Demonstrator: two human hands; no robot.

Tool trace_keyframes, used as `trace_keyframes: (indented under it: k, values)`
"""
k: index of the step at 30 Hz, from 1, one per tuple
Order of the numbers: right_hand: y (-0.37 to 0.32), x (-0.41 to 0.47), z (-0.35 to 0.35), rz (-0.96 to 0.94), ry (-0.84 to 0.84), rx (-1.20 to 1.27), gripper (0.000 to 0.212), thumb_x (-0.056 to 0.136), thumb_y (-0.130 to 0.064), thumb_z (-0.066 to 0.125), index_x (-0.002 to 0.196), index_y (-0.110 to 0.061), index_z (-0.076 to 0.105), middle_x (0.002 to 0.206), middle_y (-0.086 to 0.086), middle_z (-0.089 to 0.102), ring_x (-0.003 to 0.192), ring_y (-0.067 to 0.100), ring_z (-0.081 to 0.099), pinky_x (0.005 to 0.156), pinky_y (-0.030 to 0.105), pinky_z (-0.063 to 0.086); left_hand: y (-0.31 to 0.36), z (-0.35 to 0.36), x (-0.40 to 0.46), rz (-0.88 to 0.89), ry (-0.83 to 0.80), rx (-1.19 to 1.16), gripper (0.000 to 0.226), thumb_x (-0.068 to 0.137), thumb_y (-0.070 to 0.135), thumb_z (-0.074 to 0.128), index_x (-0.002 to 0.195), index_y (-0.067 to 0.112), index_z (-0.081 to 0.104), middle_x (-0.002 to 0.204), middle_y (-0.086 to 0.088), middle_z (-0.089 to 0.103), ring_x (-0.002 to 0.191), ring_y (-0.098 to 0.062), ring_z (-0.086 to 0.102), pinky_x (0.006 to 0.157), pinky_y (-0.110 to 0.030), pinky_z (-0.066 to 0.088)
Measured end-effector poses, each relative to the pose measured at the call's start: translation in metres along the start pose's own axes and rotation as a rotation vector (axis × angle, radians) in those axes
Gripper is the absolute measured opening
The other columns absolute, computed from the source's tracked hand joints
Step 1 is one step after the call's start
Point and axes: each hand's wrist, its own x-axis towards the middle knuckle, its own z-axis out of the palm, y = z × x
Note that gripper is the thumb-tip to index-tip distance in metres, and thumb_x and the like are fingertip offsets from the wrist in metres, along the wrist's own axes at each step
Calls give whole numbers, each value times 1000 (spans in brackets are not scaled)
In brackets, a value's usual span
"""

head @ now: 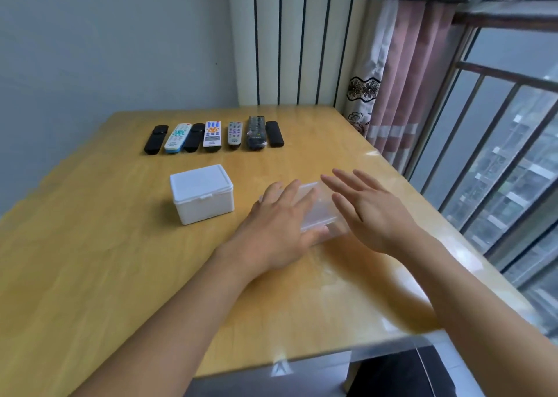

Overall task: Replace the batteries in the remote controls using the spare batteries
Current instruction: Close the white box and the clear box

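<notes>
**Both hands at the clear box**

Nearest me, both my forearms reach out over the wooden table (90, 245). Going left to right: the white box (201, 194) sits with its lid closed, so I cannot see what is inside. Just to its right, my left hand (277, 230) lies palm down with fingers fairly straight, resting on the near left side of the clear plastic box (318, 212); the thumb lies along the box's near edge. That box is see-through and blurred, and I cannot make out any contents. My right hand (368, 212) hovers over its right side, fingers spread and straight, holding nothing; whether it touches the box I cannot tell.

Farther back, well apart from both boxes, the remote controls (214, 135) lie in a row of seven, side by side: black, white with a blue end, black, white with coloured buttons, grey, a black one in a shiny wrap, and a short black one. Right of the table hangs a pink curtain (404, 79), then the window railing (498, 143).
</notes>
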Motion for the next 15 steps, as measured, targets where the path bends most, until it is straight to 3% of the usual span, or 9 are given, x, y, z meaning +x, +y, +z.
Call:
trace_keyframes:
  k: [3, 6, 10, 13, 15]
  values:
    - [-2, -3, 3, -2, 83, -41, 62, 101, -59, 9, 154, -38, 34, 162, -9, 33, 153, 22, 21, 121, 42, 27, -6, -1, 6, 66, 5, 30, 69, 97, 66, 35, 158, 42, 14, 169, 6, 5, 154, -21, 0, 123, -49, 16]
    - [-3, -9, 14, -49, 199, -112, 73, 98, -71, 18, 148, -27, 49, 153, -5, 48, 145, 23, 37, 110, 45, 39, -10, -1, 19, 107, 34, 36, 60, 102, 56, 38, 157, 41, 22, 168, 10, 14, 155, -20, 5, 122, -49, 20]
    - [17, 9, 15, -30, 195, -151, 66, 96, -72, 34, 149, -33, 45, 155, -9, 45, 144, 21, 38, 106, 44, 43, -11, -20, 40, 107, 127, 50, 56, 100, 55, 46, 152, 37, 38, 163, 9, 31, 151, -15, 20, 120, -45, 26]
    - [34, 25, 8, -3, 141, -29, 66, 92, -72, 41, 149, -39, 43, 156, -14, 41, 148, 18, 31, 113, 43, 39, -37, -48, 27, -30, 272, 119, 86, 74, 80, 60, 149, 42, 39, 162, 9, 28, 151, -14, 17, 120, -54, 17]
    - [37, 28, 11, -13, 175, 18, 69, 87, -73, 51, 146, -38, 49, 153, -15, 46, 145, 18, 33, 115, 41, 38, -76, -61, 5, -303, 140, 156, 118, 55, 85, 69, 154, 45, 19, 165, 8, 10, 153, -23, 4, 117, -61, 20]
